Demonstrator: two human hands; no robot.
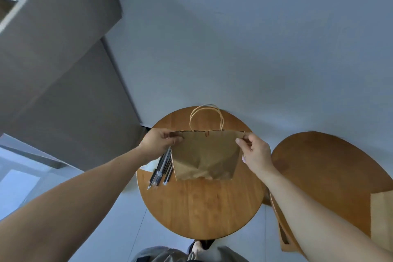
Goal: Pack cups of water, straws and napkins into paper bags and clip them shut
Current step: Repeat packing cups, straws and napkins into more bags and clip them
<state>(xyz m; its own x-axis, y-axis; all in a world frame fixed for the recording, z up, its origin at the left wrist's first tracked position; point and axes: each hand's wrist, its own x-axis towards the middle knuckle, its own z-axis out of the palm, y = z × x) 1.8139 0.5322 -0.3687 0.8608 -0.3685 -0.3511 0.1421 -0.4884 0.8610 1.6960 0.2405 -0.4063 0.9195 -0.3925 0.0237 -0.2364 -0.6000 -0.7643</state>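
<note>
Flat brown handled bag (pixel 204 155) upright

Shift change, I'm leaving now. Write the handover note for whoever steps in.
Left hand pinches the bag at its left top corner; right hand pinches the right corner.
The bag is held flat over the table, not yet opened.
Straws lie on the table under the left hand.
A second bag is at the right table.
No cups or clips are in view.
Done: nothing visibly packed.
Left: open the bag, load cup, straw and napkin, clip shut.
</note>
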